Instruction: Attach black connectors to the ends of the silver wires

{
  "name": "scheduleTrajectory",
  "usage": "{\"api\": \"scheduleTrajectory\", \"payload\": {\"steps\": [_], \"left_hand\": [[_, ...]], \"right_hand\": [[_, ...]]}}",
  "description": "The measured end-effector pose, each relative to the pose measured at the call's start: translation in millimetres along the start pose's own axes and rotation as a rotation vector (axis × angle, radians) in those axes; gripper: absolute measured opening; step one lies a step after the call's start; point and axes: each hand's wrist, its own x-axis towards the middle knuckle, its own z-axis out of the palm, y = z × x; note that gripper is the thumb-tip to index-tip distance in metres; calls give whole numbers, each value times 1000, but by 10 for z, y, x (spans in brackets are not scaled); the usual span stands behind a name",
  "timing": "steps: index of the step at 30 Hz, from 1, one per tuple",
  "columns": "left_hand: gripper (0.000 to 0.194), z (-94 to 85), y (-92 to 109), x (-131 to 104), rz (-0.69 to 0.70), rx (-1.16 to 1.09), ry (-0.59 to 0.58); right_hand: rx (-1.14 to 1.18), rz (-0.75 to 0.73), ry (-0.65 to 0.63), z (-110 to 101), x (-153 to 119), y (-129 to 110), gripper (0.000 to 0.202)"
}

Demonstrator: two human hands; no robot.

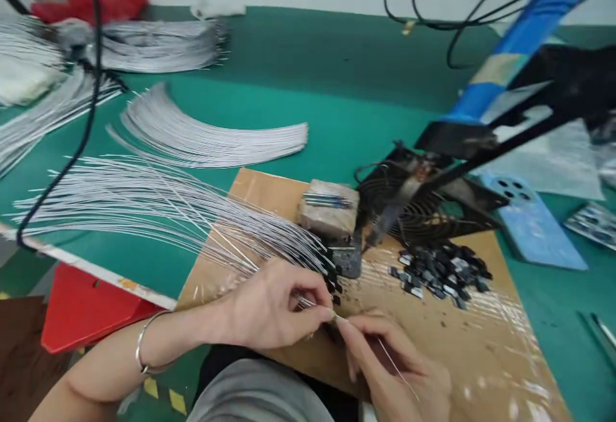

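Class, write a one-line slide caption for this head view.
Both hands, left and right, pinch one thin wire over a taped board.

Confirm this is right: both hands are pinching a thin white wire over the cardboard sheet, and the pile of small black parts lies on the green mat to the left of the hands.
Not quite. The head view shows the left hand and right hand pinching a thin white wire over the cardboard sheet, but the pile of small black parts lies on that cardboard, to the right of the hands.

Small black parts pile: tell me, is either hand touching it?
No. The small black parts pile lies apart from the left hand and right hand, which pinch a thin wire.
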Motion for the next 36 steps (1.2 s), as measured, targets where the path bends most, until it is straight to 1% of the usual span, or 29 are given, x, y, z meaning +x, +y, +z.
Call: {"api": "scheduleTrajectory", "payload": {"steps": [3,5,8,10,13,16,19,22,24,25,27,28,29,30,31,32,33,34,36], "left_hand": [[15,-6,28,9,-72,36,-22],[18,4,35,13,-112,27,-34],[20,11,47,12,-176,-7,-12],[20,5,63,11,-194,-24,1],[20,-14,81,11,-189,-59,-13],[20,-29,72,6,-180,-72,-19],[19,-21,60,-7,-178,-63,-20],[17,14,71,-17,-177,-86,-2],[16,35,83,-10,-179,-127,29],[17,38,88,-2,-182,-140,56],[18,20,93,25,-183,-136,139],[18,0,92,41,-183,-126,186],[19,-22,88,58,-184,-117,231],[20,-44,82,73,-185,-111,266],[20,-60,74,86,-184,-108,288],[20,-67,65,94,-179,-102,301],[20,-62,54,99,-169,-89,310],[20,-45,44,99,-154,-67,319],[20,19,25,92,-115,-9,327]], "right_hand": [[101,177,-64,45,44,-43,30],[122,230,-80,46,58,-74,35],[149,258,-87,20,61,-112,48],[136,231,-107,8,67,-118,49],[23,133,-146,10,87,-101,39],[-66,55,-178,23,103,-93,35],[-89,-28,-218,51,103,-118,31],[-89,-89,-223,91,94,-150,30],[-69,-63,-185,86,97,-155,33],[-53,-27,-137,61,104,-151,33],[22,70,4,-38,128,-131,31],[87,112,74,-105,140,-118,31],[172,140,110,-175,149,-106,33],[260,145,86,-237,151,-96,41],[319,151,10,-283,143,-90,52],[348,163,-94,-305,126,-89,64],[350,179,-204,-300,101,-96,74],[325,215,-264,-269,71,-108,81],[276,235,-303,-154,19,-143,86]]}}
